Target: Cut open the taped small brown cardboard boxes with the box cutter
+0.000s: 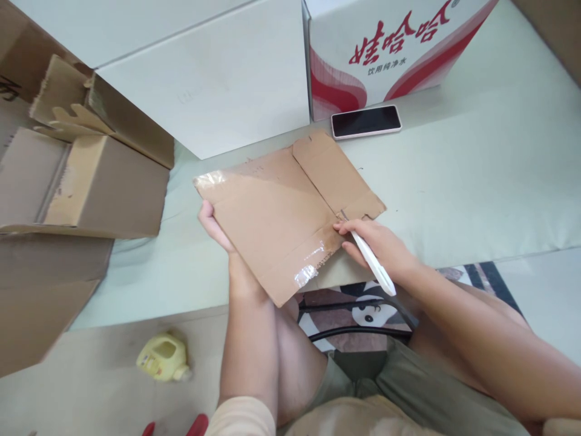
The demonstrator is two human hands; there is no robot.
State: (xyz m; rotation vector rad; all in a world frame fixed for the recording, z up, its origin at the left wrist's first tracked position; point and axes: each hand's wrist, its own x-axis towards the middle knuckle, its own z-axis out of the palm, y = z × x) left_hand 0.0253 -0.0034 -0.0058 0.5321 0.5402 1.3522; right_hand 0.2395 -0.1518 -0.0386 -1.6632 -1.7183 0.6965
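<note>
A flattened piece of brown cardboard (267,212) is tilted over the table's near edge, with clear tape at two of its corners and a fold line on its right part. My left hand (215,226) grips its left edge, most of the fingers hidden beneath. In my right hand (370,236) is a white utility knife (373,261), its blade at the fold near the lower right of the cardboard. The right fingertips are at the cardboard's lower right edge.
A phone (367,122) lies before a red-and-white carton (385,54). Beside that stands a large white box (213,79). Brown cardboard boxes (122,188) crowd the left. On the floor is a yellow jug (164,357). A patterned chair seat (327,315) shows below the table (476,200).
</note>
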